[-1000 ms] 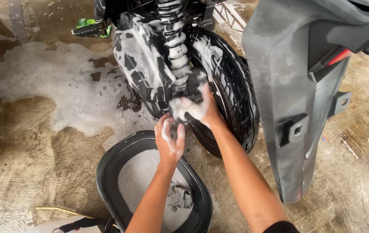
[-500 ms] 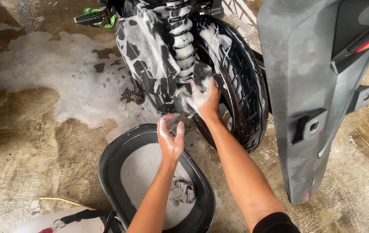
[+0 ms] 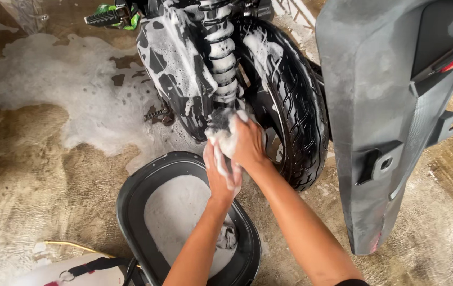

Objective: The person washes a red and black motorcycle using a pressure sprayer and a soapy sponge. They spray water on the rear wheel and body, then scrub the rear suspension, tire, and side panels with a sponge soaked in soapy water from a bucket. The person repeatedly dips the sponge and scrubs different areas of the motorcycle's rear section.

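My right hand (image 3: 248, 144) is closed on a soapy sponge (image 3: 225, 139) pressed against the lower end of the motorcycle's foam-covered shock absorber (image 3: 221, 53), beside the black rear tyre (image 3: 295, 106). My left hand (image 3: 220, 172) is just below and left of it, fingers up against the sponge and the right hand, covered in suds. Whether it grips the sponge too is hidden. Both hands hover over a dark plastic tub (image 3: 131, 206) holding soapy water and a grey rag (image 3: 228, 237).
The motorcycle's grey rear fender (image 3: 380, 116) hangs at the right. White foam (image 3: 62, 85) spreads over the wet concrete floor at the left. A green footpeg (image 3: 111, 15) sticks out at the top. A white container with a black strap (image 3: 86, 267) lies at the bottom left.
My two hands have come together at the base of the shock. The left hand rose to meet the right. The view shifted slightly closer.
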